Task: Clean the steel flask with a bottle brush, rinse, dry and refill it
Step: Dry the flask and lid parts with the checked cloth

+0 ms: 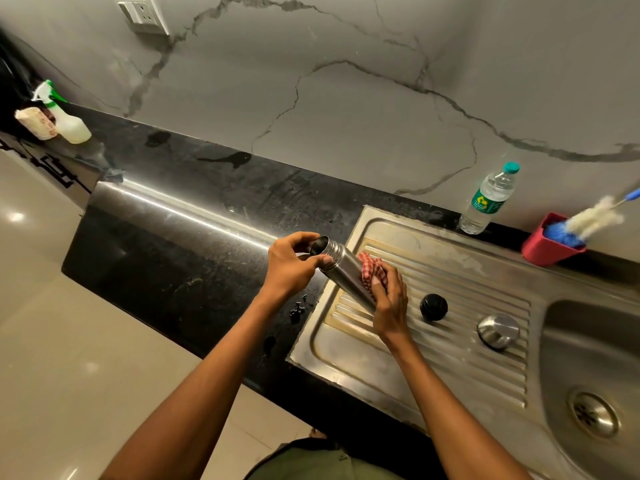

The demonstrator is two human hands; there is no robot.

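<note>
Head view, near to far. Sink basin [588,358] sits at the near right end of the bench [173,254], drainboard [450,306] just left of it. Steel cup lid [498,330] and black stopper [433,307] stand on the drainboard, both off the flask.

Steel flask [341,268] is held above the drainboard's left edge, tilted, open mouth pointing up-left. Left hand [294,261] is clamped round the neck, thumb and fingers curled at the rim. Right hand [389,299] presses a red checked cloth [372,268] against the lower body, fingers wrapped round cloth and flask.

Progress, my read: drying step in hand. Bottle brush [594,218] is parked in the red holder [550,244] at the bench's far right edge, so scrub and rinse look done. Left: finish wiping, refill, fit stopper and lid. Water bottle [490,199] stands capped at the far edge behind the drainboard, likely the refill source.

Flask look: plain brushed steel, slim cylinder, threaded neck, inside dark, can't tell if wet. A few water drops on the bench near the left wrist.

Far left corner: spray bottle [69,123] lying down next to a wrapped pack [36,123].
</note>
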